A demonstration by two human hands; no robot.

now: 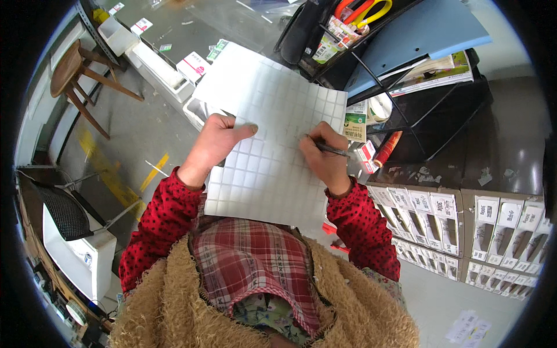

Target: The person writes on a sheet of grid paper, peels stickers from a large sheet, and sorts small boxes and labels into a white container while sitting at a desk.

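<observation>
A large white sheet with a grid of grey lines (272,156) is held up in front of my body, curving slightly. My left hand (217,142) grips its left edge, thumb on top and the other fingers mostly behind it. Another white sheet (223,72) shows behind its upper left. Over the sheet's right side, my right hand (325,153) is closed around a dark pen (332,149), its knuckles near the grid. The pen's tip is hidden by the hand, so I cannot tell whether it touches the sheet.
A black wire desk rack (400,110) with a blue folder (418,43) and orange and yellow scissors (362,11) stands at the far right. Below are cabinets with labelled drawers (426,206). A wooden stool (72,69) is at far left, a white bin (75,249) at near left.
</observation>
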